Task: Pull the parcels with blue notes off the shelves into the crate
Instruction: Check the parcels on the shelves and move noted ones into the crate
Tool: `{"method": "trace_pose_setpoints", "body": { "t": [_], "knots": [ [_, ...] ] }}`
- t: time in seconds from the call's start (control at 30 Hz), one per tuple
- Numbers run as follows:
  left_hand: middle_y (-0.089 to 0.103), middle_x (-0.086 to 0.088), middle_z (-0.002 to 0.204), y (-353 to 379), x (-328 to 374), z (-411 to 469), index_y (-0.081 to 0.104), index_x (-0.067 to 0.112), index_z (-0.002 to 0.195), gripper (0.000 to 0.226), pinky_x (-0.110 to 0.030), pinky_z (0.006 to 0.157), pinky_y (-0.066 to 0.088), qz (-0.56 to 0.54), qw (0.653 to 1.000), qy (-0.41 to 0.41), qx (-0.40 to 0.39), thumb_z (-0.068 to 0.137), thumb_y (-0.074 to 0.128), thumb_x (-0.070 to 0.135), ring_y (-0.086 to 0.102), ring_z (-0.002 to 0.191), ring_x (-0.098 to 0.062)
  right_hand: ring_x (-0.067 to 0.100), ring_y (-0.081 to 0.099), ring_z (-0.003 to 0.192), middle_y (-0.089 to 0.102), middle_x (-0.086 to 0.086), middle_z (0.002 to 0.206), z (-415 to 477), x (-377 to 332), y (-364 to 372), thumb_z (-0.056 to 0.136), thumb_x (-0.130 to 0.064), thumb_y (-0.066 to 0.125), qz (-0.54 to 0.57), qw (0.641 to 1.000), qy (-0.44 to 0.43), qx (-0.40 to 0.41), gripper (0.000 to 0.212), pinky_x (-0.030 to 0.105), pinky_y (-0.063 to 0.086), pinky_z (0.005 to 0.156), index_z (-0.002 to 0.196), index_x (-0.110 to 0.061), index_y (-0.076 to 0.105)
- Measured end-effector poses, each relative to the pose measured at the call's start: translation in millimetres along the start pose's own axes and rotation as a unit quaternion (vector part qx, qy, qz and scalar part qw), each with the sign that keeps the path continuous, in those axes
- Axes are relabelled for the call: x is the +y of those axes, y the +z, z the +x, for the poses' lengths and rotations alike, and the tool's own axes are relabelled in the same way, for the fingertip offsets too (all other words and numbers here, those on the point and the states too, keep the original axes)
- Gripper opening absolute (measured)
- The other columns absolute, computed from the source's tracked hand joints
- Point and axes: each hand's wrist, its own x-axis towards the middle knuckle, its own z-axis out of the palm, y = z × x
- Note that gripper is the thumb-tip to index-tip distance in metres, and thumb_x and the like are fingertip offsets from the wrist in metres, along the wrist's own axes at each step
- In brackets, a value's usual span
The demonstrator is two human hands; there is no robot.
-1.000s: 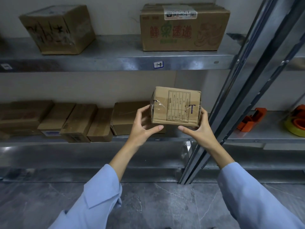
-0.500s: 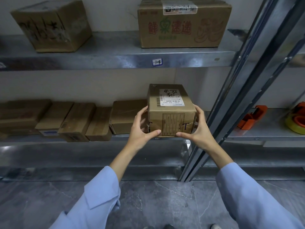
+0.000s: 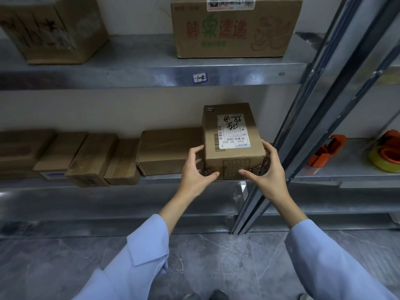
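At the front edge of the middle shelf (image 3: 164, 178), just left of the steel upright (image 3: 303, 126): grips a small cardboard parcel (image 3: 232, 156) from both sides, left hand (image 3: 195, 174) curled round its near-left corner, right hand (image 3: 267, 172) round its near-right. Shows a white shipping label (image 3: 232, 131) on top; sits just beside a flatter box (image 3: 168, 150) on its left.

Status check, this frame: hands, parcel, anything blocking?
Left hand, right hand both grip small parcel at shelf edge. White label faces up. Steel upright close beside right hand.
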Motion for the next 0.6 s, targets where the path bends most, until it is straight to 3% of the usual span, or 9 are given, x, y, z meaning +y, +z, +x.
{"method": "trace_pose_setpoints", "body": {
  "t": [0.1,0.2,0.6],
  "knots": [
    [0.051,0.010,0.137,7.2,-5.8,1.4,0.041,0.040,0.132,0.081,-0.047,0.096,0.053,0.015,1.000,-0.005,0.004,0.067,0.086,0.020,0.052,0.123,-0.008,0.011,0.040,0.136,0.044,-0.006,0.147,-1.4,7.3,-1.0,0.066,-0.023,0.091,-0.013,1.000,0.009,0.000,0.097,0.043,0.036,0.115,0.145,-0.024,0.034],
    [0.052,0.013,0.134,12.0,-9.2,2.7,0.042,0.039,0.132,0.082,-0.045,0.091,0.056,0.021,1.000,-0.001,0.010,0.067,0.086,0.016,0.051,0.121,-0.004,0.010,0.041,0.134,0.045,-0.005,0.145,-2.8,14.5,1.8,0.065,-0.019,0.091,-0.011,1.000,0.021,0.001,0.098,0.041,0.037,0.114,0.144,-0.022,0.034],
    [0.045,0.011,0.143,31.0,-21.0,7.6,0.036,0.043,0.140,0.092,-0.043,0.090,0.057,0.003,1.000,0.012,-0.010,0.068,0.085,0.010,0.048,0.127,-0.012,0.009,0.042,0.134,0.043,-0.004,0.146,-2.2,38.5,1.9,0.065,-0.021,0.090,-0.024,0.999,0.025,0.017,0.099,0.042,0.041,0.112,0.145,-0.022,0.032]
  ]
}}
